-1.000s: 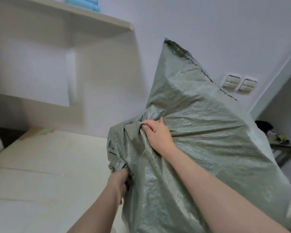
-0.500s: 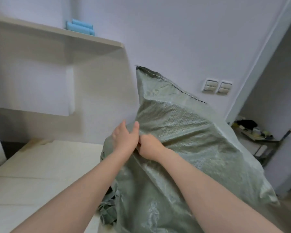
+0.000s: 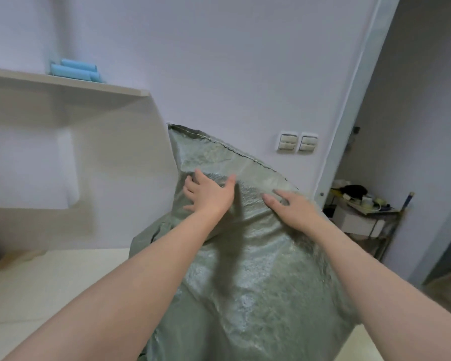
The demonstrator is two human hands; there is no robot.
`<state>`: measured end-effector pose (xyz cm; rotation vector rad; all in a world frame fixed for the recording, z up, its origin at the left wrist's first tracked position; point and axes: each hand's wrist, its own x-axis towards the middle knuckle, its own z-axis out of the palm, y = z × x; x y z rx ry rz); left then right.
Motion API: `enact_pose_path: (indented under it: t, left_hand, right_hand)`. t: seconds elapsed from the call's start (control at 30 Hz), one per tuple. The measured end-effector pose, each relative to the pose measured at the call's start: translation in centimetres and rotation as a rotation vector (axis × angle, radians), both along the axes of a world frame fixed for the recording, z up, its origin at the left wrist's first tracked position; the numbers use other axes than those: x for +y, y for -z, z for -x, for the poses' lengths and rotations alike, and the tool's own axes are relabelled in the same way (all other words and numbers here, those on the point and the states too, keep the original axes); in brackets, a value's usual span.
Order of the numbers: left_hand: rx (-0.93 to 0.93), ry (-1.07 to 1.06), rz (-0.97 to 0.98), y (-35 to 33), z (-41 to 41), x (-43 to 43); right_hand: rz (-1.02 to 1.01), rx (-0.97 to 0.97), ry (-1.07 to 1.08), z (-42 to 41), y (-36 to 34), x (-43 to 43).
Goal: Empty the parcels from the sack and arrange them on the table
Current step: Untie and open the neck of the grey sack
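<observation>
A bulky grey-green woven sack lies on the pale table, its stitched end pointing up toward the wall. My left hand rests flat on the sack's upper left part with fingers spread. My right hand lies on the upper right part, fingers stretched out over the fabric. Neither hand grips the cloth. No parcels show; the sack hides whatever is inside.
A beige shelf unit stands at the table's back left, with light blue rolls on top. Two wall switches sit behind the sack. A cluttered small rack stands in the doorway at right.
Both hands have let go of the bunched fabric, moved apart and higher, and now lie flat on the sack. The sack has sunk lower onto the table.
</observation>
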<state>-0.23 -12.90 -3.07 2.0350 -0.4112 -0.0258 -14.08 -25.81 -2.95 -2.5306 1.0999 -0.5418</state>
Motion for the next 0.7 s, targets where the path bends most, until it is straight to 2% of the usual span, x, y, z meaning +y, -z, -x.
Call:
enact_pose_path:
  t: [0.03, 0.1, 0.17, 0.2, 0.3, 0.4, 0.6, 0.7]
  left_hand:
    - [-0.039, -0.016, -0.051, -0.1, -0.1, -0.4]
    - [-0.232, -0.052, -0.165, 0.0, -0.8, -0.8]
    - [-0.393, -0.046, -0.233, -0.2, -1.5, -1.2]
    - [-0.415, -0.021, -0.271, -0.4, -1.8, -1.5]
    - [-0.322, 0.039, -0.453, 0.0, -2.3, -1.4]
    - [-0.29, -0.026, -0.597, 2.0, -3.4, 0.8]
    - [-0.235, -0.059, -0.458, 3.4, -4.9, 6.6]
    - [-0.233, -0.015, -0.453, 4.4, -4.9, 8.0]
  right_hand:
    - [-0.024, -0.047, -0.045, -0.1, 0.5, 0.0]
    - [0.016, -0.072, -0.111, -0.8, 0.8, 1.3]
    - [0.067, -0.03, -0.149, -1.7, 1.2, 2.9]
    - [0.08, 0.008, -0.162, -2.2, 1.3, 3.9]
    - [0.092, 0.047, -0.227, -3.9, 1.6, 6.3]
    - [0.09, 0.058, -0.3, -5.6, 2.1, 8.2]
    - [0.095, 0.003, -0.386, -6.9, 2.1, 11.0]
    - [0.098, -0.093, -0.432, -6.8, 2.6, 10.5]
